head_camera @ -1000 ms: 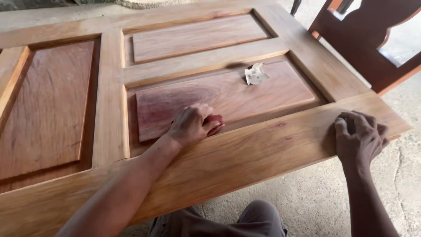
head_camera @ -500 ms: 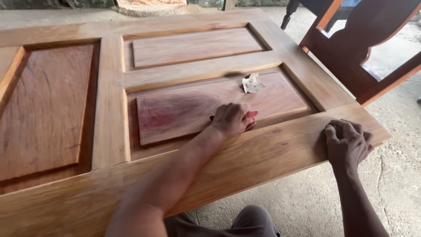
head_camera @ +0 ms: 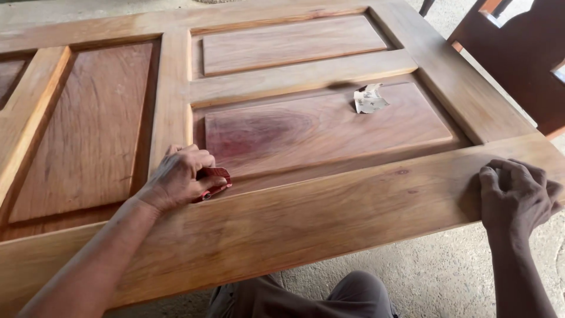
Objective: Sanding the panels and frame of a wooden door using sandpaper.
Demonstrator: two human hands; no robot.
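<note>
Left hand (head_camera: 179, 179) clamps red sandpaper (head_camera: 215, 178) against the wooden door (head_camera: 329, 218); right hand (head_camera: 518, 197) curls loosely on its edge.

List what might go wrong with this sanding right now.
1. The left hand presses red sandpaper into the panel's groove; the raised edge could get rounded.
2. The door overhangs the floor, steadied only by the right hand; it might shift.
3. The loose paper scrap could slide off.
</note>
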